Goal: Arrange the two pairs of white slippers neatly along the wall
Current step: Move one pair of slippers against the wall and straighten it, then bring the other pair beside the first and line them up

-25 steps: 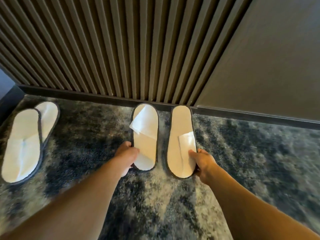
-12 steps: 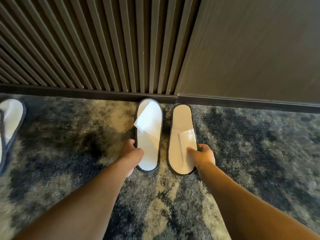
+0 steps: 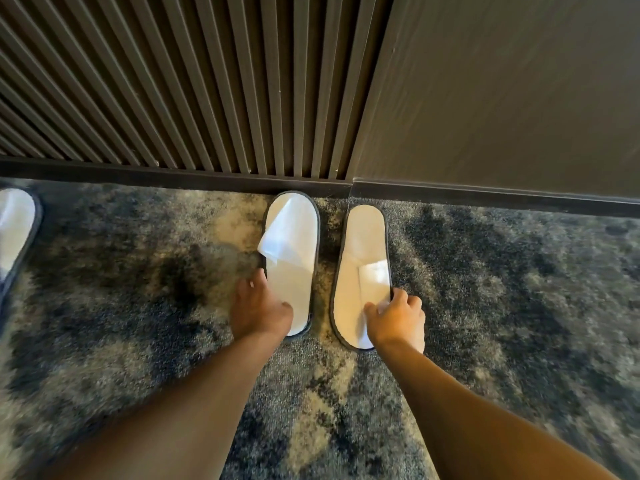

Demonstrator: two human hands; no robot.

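Slippers of the near pair lie side by side on the carpet, lengthwise to the wall. The left slipper has its far end touching the baseboard; the right slipper stops just short of it and tilts slightly, its near end drifting left. One slipper of the second pair shows at the left edge, well apart.

The left hand rests on the near outer edge of the left slipper; its fingers are blurred, so whether it grips cannot be told. The right hand is closed on the near right edge of the right slipper, thumb on the upper.

Recommended procedure, as a judgement: slide the right slipper forward until it meets the baseboard, rotating its near end rightward to run parallel with its mate. Flatten the folded-back upper on the left slipper. Keep a narrow, even gap.
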